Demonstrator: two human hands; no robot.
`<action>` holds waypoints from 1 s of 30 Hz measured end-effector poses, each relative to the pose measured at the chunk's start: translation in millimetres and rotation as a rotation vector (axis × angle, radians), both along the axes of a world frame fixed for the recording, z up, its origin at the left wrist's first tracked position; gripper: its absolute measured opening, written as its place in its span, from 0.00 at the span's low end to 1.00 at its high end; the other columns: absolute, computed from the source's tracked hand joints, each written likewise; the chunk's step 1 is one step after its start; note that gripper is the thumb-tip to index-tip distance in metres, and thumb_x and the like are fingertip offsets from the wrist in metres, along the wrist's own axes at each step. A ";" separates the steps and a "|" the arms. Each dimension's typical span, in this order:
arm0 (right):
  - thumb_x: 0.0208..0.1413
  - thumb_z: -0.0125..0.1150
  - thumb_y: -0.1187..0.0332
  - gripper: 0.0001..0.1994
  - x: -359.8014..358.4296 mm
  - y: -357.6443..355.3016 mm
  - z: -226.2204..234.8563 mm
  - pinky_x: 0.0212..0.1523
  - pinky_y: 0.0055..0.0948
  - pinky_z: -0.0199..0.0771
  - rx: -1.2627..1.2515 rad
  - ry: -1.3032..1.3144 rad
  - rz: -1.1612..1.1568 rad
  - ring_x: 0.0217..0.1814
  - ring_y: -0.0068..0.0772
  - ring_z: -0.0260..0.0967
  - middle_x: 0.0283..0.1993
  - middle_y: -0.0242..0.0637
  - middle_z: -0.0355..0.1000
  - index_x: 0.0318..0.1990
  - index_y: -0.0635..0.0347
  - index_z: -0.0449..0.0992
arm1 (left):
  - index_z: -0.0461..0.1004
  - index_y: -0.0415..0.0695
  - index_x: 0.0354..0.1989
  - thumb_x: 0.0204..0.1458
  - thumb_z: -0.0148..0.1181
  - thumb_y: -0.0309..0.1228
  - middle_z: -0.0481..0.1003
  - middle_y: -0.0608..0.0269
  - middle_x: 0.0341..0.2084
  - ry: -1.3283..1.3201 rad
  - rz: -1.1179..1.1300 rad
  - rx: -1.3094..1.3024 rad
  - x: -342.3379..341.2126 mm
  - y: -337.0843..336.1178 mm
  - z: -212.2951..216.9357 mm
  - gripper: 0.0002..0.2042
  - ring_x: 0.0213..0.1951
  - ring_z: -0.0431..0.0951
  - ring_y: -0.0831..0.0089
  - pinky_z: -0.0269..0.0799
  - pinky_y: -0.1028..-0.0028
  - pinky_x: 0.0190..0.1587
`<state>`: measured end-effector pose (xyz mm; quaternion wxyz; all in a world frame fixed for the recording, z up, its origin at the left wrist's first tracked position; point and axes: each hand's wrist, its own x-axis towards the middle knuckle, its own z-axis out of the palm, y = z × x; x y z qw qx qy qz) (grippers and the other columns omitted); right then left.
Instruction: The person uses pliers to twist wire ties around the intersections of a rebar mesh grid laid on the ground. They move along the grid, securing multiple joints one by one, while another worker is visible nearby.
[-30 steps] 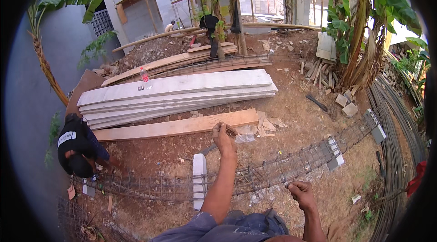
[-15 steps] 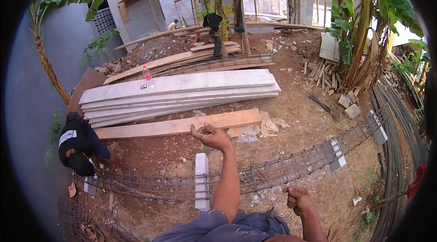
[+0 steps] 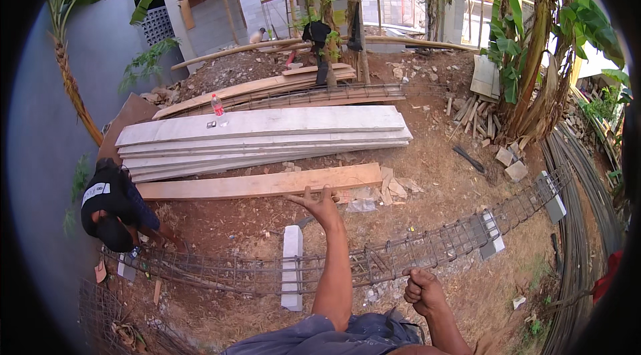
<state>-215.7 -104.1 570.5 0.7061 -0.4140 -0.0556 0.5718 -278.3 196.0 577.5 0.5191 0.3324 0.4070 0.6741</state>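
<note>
My left hand [image 3: 319, 208] is raised over the ground with its fingers apart and nothing in it. It appears in front of the edge of an orange-brown plank [image 3: 260, 185]; I cannot tell whether it touches. Lower right, my right hand [image 3: 425, 291] is closed in a fist, thumb against the curled fingers; anything inside is hidden. Its knuckles overlap the near edge of a long rebar cage [image 3: 387, 263] in this view. The cage runs across the ground in front of me, resting on pale concrete blocks [image 3: 292, 267].
At the left, another person [image 3: 110, 211] bends over the cage's end. Behind the plank lie stacked white boards [image 3: 267, 123] with a red-labelled bottle [image 3: 218, 105] on top. Rebar bundles [image 3: 587, 221] lie at the right, near banana plants [image 3: 534, 75]. Mesh steel [image 3: 100, 318] lies at lower left.
My left hand has moved slightly right and its fingers have spread from a looser curl. My right fist has shifted a little left and up toward the cage.
</note>
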 end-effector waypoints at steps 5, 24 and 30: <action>0.62 0.49 0.67 0.10 7.0 -2.8 1.2 0.14 0.21 0.42 -0.026 -0.122 0.002 0.11 0.16 0.41 0.12 0.23 0.49 0.39 0.65 0.72 | 0.21 0.56 0.69 0.42 0.61 0.14 0.49 0.34 0.64 0.586 0.316 0.240 0.6 3.4 6.3 0.57 0.58 0.65 0.44 0.72 0.58 0.48; 0.59 0.56 0.66 0.10 6.5 8.6 -2.0 0.15 0.20 0.47 -0.072 -0.449 -0.102 0.13 0.15 0.47 0.14 0.22 0.55 0.37 0.65 0.77 | 0.51 0.40 0.61 0.48 0.58 0.15 0.70 0.49 0.44 -0.745 -0.288 -0.266 19.2 1.1 -31.8 0.32 0.34 0.77 0.66 0.77 0.74 0.30; 0.55 0.59 0.66 0.09 0.6 17.7 -19.2 0.25 0.30 0.68 -0.125 -1.328 -0.270 0.22 0.33 0.71 0.21 0.40 0.71 0.35 0.62 0.79 | 0.32 0.64 0.67 0.48 0.58 0.16 0.65 0.44 0.55 -0.258 -0.260 -0.272 32.1 -32.8 -51.1 0.47 0.33 0.77 0.66 0.76 0.72 0.28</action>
